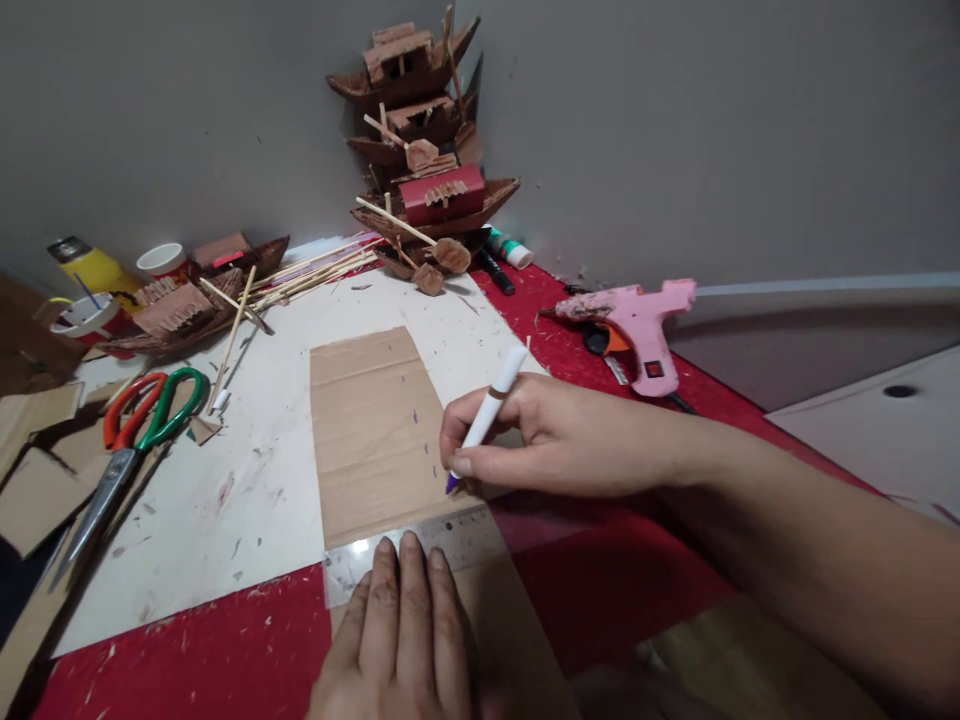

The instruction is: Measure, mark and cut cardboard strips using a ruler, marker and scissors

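A long strip of brown cardboard (367, 430) lies over a white sheet and a red table top. Short purple marks run down its right side. Across the strip rests a clear plastic ruler (345, 570), and my left hand (405, 630) presses on it with fingers stretched flat. My right hand (517, 440) grips a white marker (491, 405), its purple tip pointing down at the cardboard just above the ruler's edge. Whether the tip touches the cardboard I cannot tell.
Scissors (142, 435) with orange and green handles lie left, near cardboard scraps (45, 490). A pink glue gun (637, 325) sits right. Model boats (442, 200) are stacked against the wall, beside thin wooden sticks (322, 272). Cups (161, 262) and a yellow bottle (94, 275) stand back left.
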Demonstrator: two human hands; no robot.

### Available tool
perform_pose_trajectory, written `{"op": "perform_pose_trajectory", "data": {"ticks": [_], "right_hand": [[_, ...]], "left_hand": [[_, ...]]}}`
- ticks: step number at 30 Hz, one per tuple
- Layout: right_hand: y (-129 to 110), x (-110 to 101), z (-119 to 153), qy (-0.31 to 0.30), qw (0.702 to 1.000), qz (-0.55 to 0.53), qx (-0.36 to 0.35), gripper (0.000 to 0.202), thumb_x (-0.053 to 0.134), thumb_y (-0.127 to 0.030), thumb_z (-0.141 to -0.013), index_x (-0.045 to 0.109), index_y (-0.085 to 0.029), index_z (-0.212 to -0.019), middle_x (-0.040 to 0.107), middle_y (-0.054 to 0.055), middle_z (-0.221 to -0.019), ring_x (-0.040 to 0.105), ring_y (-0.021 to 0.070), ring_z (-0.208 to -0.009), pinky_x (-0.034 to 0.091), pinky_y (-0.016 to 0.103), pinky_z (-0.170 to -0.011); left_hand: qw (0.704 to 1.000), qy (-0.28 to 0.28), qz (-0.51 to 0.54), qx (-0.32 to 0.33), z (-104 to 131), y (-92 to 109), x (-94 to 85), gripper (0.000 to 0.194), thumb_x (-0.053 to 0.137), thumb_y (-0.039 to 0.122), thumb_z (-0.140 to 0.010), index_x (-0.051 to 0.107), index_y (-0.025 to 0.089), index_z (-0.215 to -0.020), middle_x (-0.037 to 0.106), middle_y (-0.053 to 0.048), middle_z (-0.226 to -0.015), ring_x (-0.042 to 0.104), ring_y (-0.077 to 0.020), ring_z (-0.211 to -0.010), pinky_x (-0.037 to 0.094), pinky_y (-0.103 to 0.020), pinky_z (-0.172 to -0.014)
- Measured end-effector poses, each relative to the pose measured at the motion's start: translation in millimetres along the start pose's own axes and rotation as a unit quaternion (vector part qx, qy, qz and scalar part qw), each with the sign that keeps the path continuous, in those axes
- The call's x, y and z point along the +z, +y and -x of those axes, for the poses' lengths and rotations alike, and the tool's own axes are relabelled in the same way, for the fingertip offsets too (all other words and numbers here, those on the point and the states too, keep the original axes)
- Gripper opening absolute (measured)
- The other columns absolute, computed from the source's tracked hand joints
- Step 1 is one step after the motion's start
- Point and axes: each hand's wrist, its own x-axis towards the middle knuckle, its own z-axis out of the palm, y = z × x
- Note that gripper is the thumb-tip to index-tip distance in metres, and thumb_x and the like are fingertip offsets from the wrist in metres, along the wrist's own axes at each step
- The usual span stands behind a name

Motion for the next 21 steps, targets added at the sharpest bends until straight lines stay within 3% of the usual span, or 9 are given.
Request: {"op": "perform_pose_trajectory", "data": {"ticks": [14,21], "right_hand": [[-2.6,5.2,0.3,-0.006,0.999,0.041,-0.011,0.015,0.052,-0.024,-0.088,0.063,-0.016,-0.082,0.063,0.001,-0.071,0.059,0.0132,-0.066,0.045,0.023,-0.063],[2.5,4.7,-1.3,-0.026,0.995,0.07,-0.063,0.014,0.05,-0.016,-0.087,0.063,-0.014,-0.081,0.061,0.0,-0.072,0.054,0.0107,-0.066,0.042,0.021,-0.062]], "left_hand": [[0.999,0.014,0.026,-0.015,4.4,4.5,3.7,0.045,0.034,0.037,-0.096,0.061,0.006,-0.116,0.07,-0.017,-0.114,0.067,-0.0306,-0.105,0.057,-0.035,-0.079],[0.997,0.04,0.04,-0.049,3.6,7.9,7.1,0.043,0.041,0.037,-0.094,0.063,0.006,-0.114,0.07,-0.017,-0.113,0.068,-0.0307,-0.102,0.055,-0.035,-0.075]]}}
